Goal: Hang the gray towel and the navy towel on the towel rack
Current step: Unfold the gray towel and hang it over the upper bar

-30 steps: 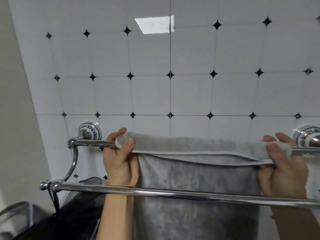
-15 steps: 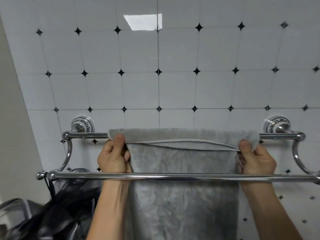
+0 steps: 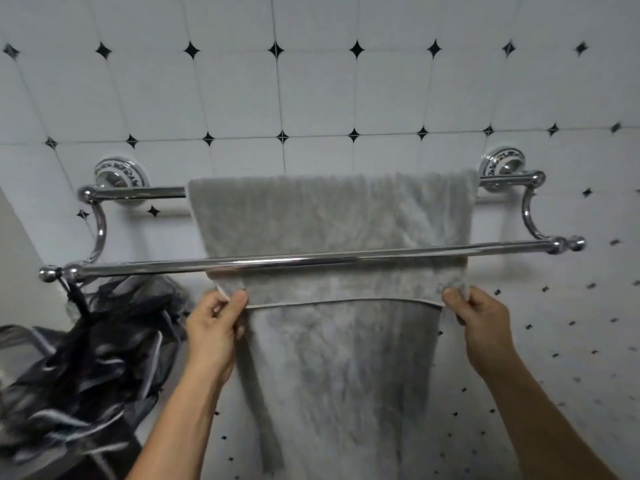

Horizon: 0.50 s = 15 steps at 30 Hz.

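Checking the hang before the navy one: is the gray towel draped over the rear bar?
Yes. The gray towel folds over the rear bar, its front hem pinched by both hands below the front bar.

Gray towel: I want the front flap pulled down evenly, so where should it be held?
Pinch the gray towel at the two bottom corners of its front flap, coming from below the front bar, as the left hand and right hand do. That hemmed edge hangs free there, under the bar.
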Each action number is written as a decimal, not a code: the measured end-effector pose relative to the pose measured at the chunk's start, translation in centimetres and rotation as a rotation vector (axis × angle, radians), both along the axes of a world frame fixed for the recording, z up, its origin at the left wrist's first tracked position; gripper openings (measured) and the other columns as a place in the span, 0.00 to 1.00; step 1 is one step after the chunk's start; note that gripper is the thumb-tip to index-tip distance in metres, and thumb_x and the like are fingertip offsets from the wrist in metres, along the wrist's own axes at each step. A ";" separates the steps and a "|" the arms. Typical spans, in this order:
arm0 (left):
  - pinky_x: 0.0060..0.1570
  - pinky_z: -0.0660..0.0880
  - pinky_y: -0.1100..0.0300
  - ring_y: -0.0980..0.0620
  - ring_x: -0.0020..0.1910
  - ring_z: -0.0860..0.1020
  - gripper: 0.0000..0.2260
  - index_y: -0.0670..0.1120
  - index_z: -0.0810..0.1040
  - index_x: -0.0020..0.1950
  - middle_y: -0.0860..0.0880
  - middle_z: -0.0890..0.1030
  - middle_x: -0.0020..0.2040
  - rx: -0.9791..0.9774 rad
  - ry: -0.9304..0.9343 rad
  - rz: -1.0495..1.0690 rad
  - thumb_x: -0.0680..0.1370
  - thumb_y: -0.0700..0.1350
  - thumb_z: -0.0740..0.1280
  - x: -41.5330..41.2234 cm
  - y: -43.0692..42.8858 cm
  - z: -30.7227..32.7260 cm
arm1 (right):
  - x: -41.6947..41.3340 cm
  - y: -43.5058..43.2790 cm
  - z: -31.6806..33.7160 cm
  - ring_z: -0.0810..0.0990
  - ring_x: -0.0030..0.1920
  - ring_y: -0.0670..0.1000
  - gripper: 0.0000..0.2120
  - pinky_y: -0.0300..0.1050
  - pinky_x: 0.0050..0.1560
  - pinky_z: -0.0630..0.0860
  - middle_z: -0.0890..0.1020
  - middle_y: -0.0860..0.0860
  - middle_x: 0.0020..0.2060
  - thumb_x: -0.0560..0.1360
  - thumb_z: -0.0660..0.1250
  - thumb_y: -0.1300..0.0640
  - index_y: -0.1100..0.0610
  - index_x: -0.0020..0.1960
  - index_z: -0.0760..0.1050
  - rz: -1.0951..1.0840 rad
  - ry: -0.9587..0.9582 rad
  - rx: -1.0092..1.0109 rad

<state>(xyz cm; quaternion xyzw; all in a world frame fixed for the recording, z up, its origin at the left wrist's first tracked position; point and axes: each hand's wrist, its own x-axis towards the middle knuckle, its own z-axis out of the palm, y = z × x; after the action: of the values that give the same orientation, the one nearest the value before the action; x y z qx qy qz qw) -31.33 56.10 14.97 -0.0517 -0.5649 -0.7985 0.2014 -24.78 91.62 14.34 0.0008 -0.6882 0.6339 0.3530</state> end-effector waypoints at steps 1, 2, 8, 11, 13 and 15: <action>0.22 0.58 0.68 0.60 0.20 0.62 0.15 0.46 0.67 0.33 0.56 0.66 0.22 -0.064 -0.022 -0.006 0.77 0.37 0.68 0.6 -0.4 -1.2 | 0.6 0.1 -1.1 0.72 0.26 0.35 0.16 0.27 0.31 0.70 0.76 0.39 0.24 0.76 0.69 0.61 0.47 0.32 0.81 0.010 -0.032 0.008; 0.22 0.58 0.67 0.58 0.20 0.62 0.15 0.45 0.67 0.33 0.53 0.66 0.22 -0.122 -0.046 -0.017 0.77 0.38 0.68 1.1 -0.7 -2.5 | 1.2 0.1 -2.2 0.70 0.26 0.36 0.15 0.28 0.30 0.69 0.74 0.40 0.23 0.76 0.69 0.59 0.50 0.30 0.79 0.017 -0.070 0.007; 0.22 0.60 0.64 0.54 0.20 0.63 0.17 0.44 0.67 0.32 0.45 0.70 0.23 -0.366 -0.234 -0.195 0.77 0.46 0.69 3.9 -2.8 -7.3 | 4.3 0.4 -8.6 0.71 0.27 0.43 0.16 0.37 0.32 0.71 0.73 0.44 0.23 0.75 0.70 0.54 0.51 0.29 0.76 0.055 -0.300 0.047; 0.22 0.63 0.63 0.54 0.19 0.64 0.16 0.42 0.70 0.33 0.44 0.72 0.23 -0.491 -0.335 -0.225 0.76 0.48 0.70 4.9 -3.7 -9.0 | 5.5 0.6 -12.1 0.75 0.35 0.53 0.13 0.50 0.37 0.74 0.77 0.61 0.31 0.74 0.71 0.51 0.61 0.38 0.80 0.055 -0.470 0.046; 0.24 0.66 0.62 0.54 0.20 0.67 0.16 0.42 0.71 0.34 0.45 0.73 0.24 -0.580 -0.402 -0.246 0.76 0.48 0.70 5.8 -4.3 -10.5 | 6.5 0.3 -14.0 0.75 0.35 0.54 0.16 0.49 0.37 0.74 0.77 0.67 0.34 0.73 0.72 0.50 0.64 0.40 0.79 0.051 -0.540 0.044; 0.28 0.70 0.59 0.50 0.26 0.73 0.15 0.41 0.73 0.35 0.44 0.77 0.27 -0.631 -0.473 -0.256 0.76 0.48 0.70 6.8 -4.9 -12.0 | 7.5 -0.2 -15.2 0.72 0.35 0.53 0.24 0.49 0.37 0.71 0.71 0.70 0.33 0.72 0.72 0.46 0.69 0.40 0.75 0.063 -0.611 0.062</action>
<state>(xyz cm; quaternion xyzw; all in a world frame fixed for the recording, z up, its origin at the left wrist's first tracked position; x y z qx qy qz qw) -24.57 51.20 2.98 0.0040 -0.8017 -0.5946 -0.0606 -17.27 91.45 -0.84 -0.1578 -0.7812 0.5940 0.1099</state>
